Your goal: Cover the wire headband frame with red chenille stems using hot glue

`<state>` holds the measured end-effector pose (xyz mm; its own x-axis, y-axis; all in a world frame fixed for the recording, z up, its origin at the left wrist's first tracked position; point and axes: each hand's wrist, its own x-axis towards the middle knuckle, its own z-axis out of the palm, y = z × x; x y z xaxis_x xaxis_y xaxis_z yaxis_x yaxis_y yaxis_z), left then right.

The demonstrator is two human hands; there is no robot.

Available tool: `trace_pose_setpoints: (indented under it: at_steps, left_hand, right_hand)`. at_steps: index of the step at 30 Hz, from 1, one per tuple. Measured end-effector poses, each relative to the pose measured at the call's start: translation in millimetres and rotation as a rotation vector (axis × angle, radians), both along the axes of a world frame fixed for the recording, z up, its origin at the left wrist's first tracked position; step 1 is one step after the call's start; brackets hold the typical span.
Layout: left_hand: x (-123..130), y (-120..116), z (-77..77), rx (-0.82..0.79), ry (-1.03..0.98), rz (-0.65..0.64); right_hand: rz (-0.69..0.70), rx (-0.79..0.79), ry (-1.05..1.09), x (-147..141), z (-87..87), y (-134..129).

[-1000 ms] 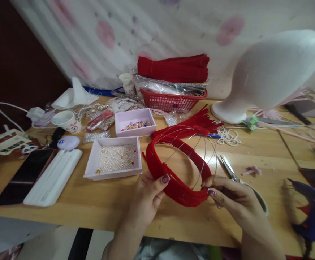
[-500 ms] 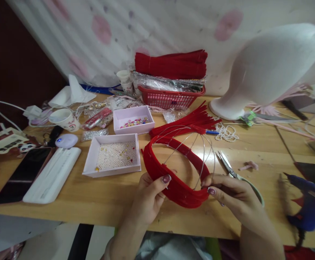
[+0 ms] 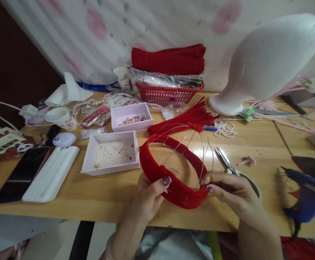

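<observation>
Between my hands is a red fuzzy headpiece [image 3: 184, 193], a wide band bent into a ring with thin silver wires arching over it. My left hand [image 3: 149, 195] pinches the band's near left side, thumb outside and fingers partly hidden behind it. At the near right, my right hand [image 3: 229, 193] closes its thumb and fingertips on the band's edge by a wire end. Scissors [image 3: 229, 164] lie open-bladed just beyond my right hand. A fanned bundle of red fuzzy stems [image 3: 187, 117] rests behind the ring.
Two white boxes, one of pearl beads [image 3: 85, 162] and one of coloured gems [image 3: 116, 126], stand left. A red basket [image 3: 168, 96] and white mannequin head [image 3: 271, 61] stand behind. A blue glue gun [image 3: 306, 195] lies right; a phone [image 3: 22, 177] and white power strip [image 3: 50, 175] lie left.
The whole view has shifted slightly, so the background sits a little higher and further left. Both hands keep the same hold on the red headpiece.
</observation>
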<state>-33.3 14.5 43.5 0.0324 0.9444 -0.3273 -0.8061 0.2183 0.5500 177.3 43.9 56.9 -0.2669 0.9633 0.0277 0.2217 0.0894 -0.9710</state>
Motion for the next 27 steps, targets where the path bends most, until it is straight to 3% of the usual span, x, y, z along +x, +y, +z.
trace_pose_setpoints:
  at_steps: [16,27]
  left_hand:
    - [0.2,-2.6,-2.0,0.062,0.006,0.041]
    - [-1.9,-0.2,0.6,-0.034,0.035,0.132]
  right_hand:
    - [0.031,0.041,0.03,-2.4,1.2,2.2]
    - [-0.018,0.011,0.062,-4.7,-0.9,0.4]
